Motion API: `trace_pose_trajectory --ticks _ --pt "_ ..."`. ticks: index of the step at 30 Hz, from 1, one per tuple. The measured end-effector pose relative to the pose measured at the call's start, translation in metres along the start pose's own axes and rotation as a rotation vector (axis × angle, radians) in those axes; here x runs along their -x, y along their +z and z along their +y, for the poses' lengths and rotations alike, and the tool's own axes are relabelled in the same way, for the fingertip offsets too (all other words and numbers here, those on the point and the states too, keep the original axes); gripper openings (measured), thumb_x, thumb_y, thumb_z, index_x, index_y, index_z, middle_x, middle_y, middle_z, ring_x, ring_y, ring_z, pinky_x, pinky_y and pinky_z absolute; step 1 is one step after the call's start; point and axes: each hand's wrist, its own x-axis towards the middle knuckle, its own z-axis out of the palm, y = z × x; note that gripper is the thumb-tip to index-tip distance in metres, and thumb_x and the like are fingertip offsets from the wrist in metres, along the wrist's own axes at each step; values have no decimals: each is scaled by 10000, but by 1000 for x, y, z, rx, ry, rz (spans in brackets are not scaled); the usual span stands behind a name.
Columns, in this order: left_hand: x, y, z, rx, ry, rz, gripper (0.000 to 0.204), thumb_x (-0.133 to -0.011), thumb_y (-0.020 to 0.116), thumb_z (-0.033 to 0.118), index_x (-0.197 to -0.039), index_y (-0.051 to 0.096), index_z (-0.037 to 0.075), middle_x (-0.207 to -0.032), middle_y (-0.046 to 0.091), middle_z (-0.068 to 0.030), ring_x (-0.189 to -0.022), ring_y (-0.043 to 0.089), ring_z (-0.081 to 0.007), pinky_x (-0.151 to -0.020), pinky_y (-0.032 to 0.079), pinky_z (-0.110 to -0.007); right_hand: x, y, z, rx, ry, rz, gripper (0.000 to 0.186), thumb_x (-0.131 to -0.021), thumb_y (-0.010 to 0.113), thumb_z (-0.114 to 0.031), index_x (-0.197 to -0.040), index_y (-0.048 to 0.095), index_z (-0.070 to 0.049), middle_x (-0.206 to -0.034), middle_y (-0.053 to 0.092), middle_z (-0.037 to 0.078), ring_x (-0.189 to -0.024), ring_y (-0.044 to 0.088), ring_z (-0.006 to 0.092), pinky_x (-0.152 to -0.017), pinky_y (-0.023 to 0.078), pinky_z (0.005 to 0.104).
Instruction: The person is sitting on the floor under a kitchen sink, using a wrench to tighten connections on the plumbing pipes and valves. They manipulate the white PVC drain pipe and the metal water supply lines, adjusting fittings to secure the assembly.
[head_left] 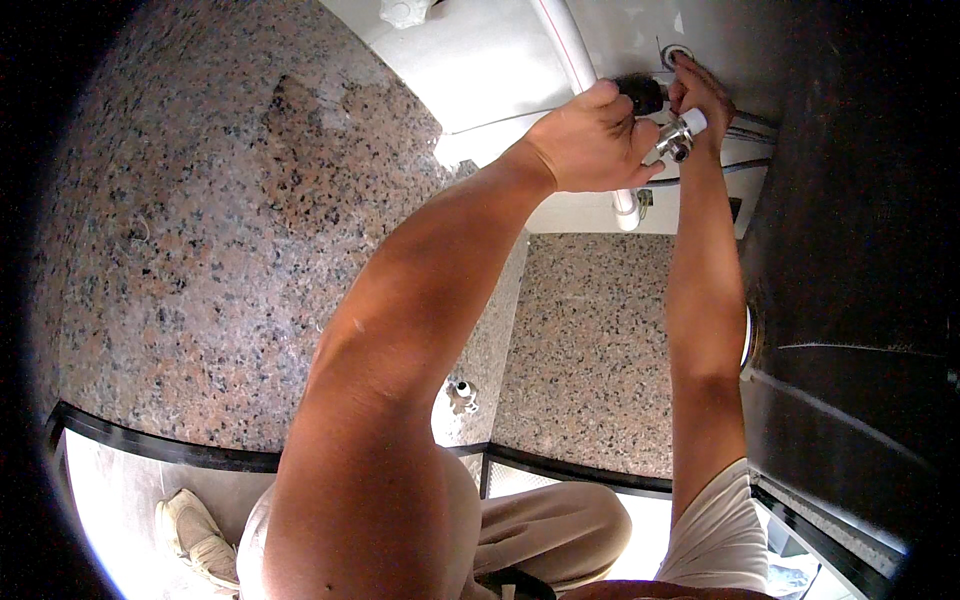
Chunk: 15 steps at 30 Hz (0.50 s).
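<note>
My left hand (590, 140) is closed on a chrome angle valve (678, 142) with a white threaded end, held beside a white pipe (566, 40) that has a red stripe. Behind it my right hand (700, 95) reaches to the round wall fitting (676, 54), fingertips at its ring and other fingers curled; whatever they grip is hidden. A dark object (640, 92) sits between the hands, partly covered by my left fingers. Dark hoses (745, 165) run just below.
I am inside a cabinet with speckled granite panels (200, 250) and a dark panel (840, 300) on the right. Another small chrome fitting (462, 392) is visible past my left forearm. A black frame edge (160, 448) runs across the bottom, near my shoe (195, 535).
</note>
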Motion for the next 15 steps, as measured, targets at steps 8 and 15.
trace_pose_trajectory --ticks 8,15 --pt "-1 -7 0 7 -34 -60 353 -823 667 457 -746 543 135 -623 484 10 -662 537 -158 -713 369 -313 8 13 0 -66 20 66 202 -810 704 -19 -1008 730 9 -887 686 35 -651 553 111 -570 455 215" --pt "-2 -2 2 -15 -22 -43 357 -811 680 456 -726 542 138 -613 478 16 -656 541 -152 -714 373 -312 -6 -10 7 296 -183 -136 216 -894 662 -126 -1043 708 22 -885 684 34 -689 578 90 -613 478 220"
